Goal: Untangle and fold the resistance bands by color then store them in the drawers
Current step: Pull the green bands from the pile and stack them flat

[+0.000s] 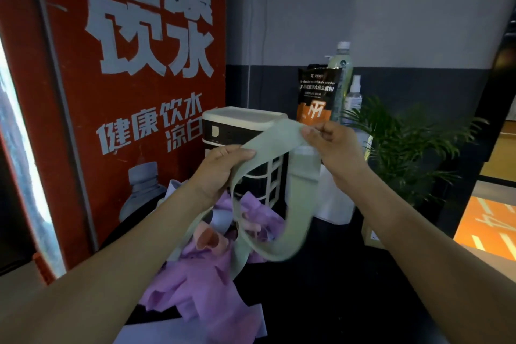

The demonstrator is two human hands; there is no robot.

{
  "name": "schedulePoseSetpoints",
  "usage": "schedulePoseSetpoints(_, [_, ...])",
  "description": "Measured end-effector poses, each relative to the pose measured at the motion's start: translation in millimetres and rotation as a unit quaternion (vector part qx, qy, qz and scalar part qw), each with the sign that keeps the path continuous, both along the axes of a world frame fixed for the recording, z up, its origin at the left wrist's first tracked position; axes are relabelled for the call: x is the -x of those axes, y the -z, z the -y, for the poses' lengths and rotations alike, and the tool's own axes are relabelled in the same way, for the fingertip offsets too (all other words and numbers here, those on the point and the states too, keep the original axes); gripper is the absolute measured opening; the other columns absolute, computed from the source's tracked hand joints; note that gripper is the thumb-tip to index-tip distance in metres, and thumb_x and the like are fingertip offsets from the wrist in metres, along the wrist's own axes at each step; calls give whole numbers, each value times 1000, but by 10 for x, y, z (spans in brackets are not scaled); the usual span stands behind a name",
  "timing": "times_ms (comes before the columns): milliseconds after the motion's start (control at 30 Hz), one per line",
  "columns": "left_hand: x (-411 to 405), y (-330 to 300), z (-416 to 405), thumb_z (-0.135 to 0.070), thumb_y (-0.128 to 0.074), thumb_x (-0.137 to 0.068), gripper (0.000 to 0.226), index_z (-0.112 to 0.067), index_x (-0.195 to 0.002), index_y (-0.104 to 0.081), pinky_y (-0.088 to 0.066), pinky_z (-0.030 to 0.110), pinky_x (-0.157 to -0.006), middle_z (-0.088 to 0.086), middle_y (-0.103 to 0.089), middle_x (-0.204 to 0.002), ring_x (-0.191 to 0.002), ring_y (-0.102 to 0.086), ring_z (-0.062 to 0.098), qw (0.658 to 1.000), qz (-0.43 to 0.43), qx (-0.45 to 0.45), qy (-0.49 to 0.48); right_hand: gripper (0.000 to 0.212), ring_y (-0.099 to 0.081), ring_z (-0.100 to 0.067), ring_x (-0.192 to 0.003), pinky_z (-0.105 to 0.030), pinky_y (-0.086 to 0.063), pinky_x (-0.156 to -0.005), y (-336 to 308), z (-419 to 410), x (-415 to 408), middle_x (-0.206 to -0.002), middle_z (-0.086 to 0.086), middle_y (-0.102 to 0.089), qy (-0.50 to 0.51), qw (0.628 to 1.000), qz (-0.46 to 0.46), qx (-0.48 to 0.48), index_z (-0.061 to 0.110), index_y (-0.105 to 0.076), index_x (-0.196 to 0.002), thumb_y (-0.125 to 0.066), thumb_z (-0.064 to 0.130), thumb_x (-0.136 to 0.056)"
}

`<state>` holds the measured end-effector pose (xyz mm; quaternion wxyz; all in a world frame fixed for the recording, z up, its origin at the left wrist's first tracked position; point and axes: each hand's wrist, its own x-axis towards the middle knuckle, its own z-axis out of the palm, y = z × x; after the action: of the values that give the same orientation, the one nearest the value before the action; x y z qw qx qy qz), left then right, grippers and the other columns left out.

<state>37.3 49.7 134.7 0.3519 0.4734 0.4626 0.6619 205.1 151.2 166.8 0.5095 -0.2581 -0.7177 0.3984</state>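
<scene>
Both hands hold a pale green band [275,145] up in front of the drawer unit [245,131], a small black-and-cream set of drawers standing on the dark tabletop [321,301]. The left hand [223,173] pinches one stretch of the band between thumb and curled fingers [245,153], low and just in front of the drawers. The right hand [332,142] pinches the band's upper end between thumb and fingertips, level with the unit's top and to its right. From the two grips the green band sags in a long loop – its lowest curve hangs in front of the drawers, above the tabletop. Below the left hand, in front of the unit, lies a tangled heap of purple bands [201,282] with a pink band [209,240] caught among them. Behind the drawers to the right stand a black and orange powder pouch [315,92], a bottle [342,70], a spray bottle [354,95] and a leafy plant [399,137] – to the left rises a red sign [134,78]
</scene>
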Motion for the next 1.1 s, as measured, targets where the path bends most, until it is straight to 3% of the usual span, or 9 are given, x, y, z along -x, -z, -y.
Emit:
schedulePoseSetpoints(100, [25, 102, 19, -12, -53, -91, 17, -10, -77, -61, -43, 19, -55, 9, -58, -69, -58, -52, 13, 993, -82, 28, -81, 19, -51, -15, -69, -24, -42, -62, 110, 43, 2, -72, -5, -60, -16, 999, -4, 51, 14, -61, -70, -63, 21, -88])
schedulePoseSetpoints(200, [-48, 190, 28, -14, -57, -90, 3, -16, -88, -57, -41, 8, -61, 4, -55, -82, -71, -51, 6, 974, -184, 4, -135, 23, -48, -20, -72, -33, -41, -66, 214, 76, 44, -74, -11, -57, -15, 994, -25, 107, 13, -61, -66, -65, 21, -87])
schedulePoseSetpoints(400, [-392, 538, 88, -29, -76, -71, 34, -18, -95, -55, -50, 24, -72, 3, -62, -94, -86, -59, 13, 980, -182, 60, -56, 28, -41, -23, -68, -36, -37, -64, 506, 179, 99, -70, -13, -50, -20, 985, -29, 167, 8, -59, -61, -67, 21, -85])
schedulePoseSetpoints(567, [-454, 692, 50, -15, -69, -81, 13, -14, -80, -56, -44, 22, -60, 4, -60, -73, -64, -54, 13, 982, -161, 57, -75, 28, -52, -25, -71, -39, -48, -70, 634, 207, 97, -77, -17, -56, -22, 982, -3, 188, 2, -61, -70, -67, 25, -85])
schedulePoseSetpoints(667, [-451, 634, 56, -13, -69, -81, 16, -9, -74, -55, -39, 15, -47, 3, -55, -63, -49, -48, 7, 988, -119, 42, -89, 29, -61, -28, -83, -40, -54, -80, 665, 204, 32, -91, -13, -61, 4, 993, 78, 88, 3, -63, -91, -65, 31, -85])
schedulePoseSetpoints(767, [-424, 556, 70, -12, -64, -85, 18, -6, -72, -54, -31, 11, -36, -2, -47, -50, -36, -40, 0, 992, -87, 38, -89, 33, -54, -13, -90, -10, -43, -76, 655, 293, -62, -106, 0, -51, 4, 983, 165, -77, 10, -60, -111, -68, 26, -83])
schedulePoseSetpoints(867, [-362, 540, 60, -23, -66, -84, 18, -11, -71, -60, -39, 17, -43, -5, -53, -50, -44, -47, 4, 994, -72, 43, -71, 23, -50, -6, -87, -4, -36, -75, 706, 339, -74, -102, -2, -59, -26, 952, 233, -198, 10, -67, -105, -69, 15, -82])
schedulePoseSetpoints(1000, [-338, 511, 110, -35, -54, -91, 38, -2, -73, -58, -44, 17, -49, 9, -57, -61, -53, -54, 11, 971, -151, 39, -180, 7, -54, 1, -71, -9, -39, -70, 708, 333, -51, -86, 2, -67, -26, 962, 191, -191, 11, -72, -88, -68, 11, -82])
schedulePoseSetpoints(1100, [-261, 480, 123, -28, -43, -98, 26, -15, -82, -59, -42, 7, -60, -1, -60, -80, -74, -56, 8, 971, -141, 44, -187, 10, -56, 4, -71, -9, -41, -69, 627, 374, -65, -79, 15, -62, -82, 971, 165, -154, 15, -70, -83, -68, 5, -82])
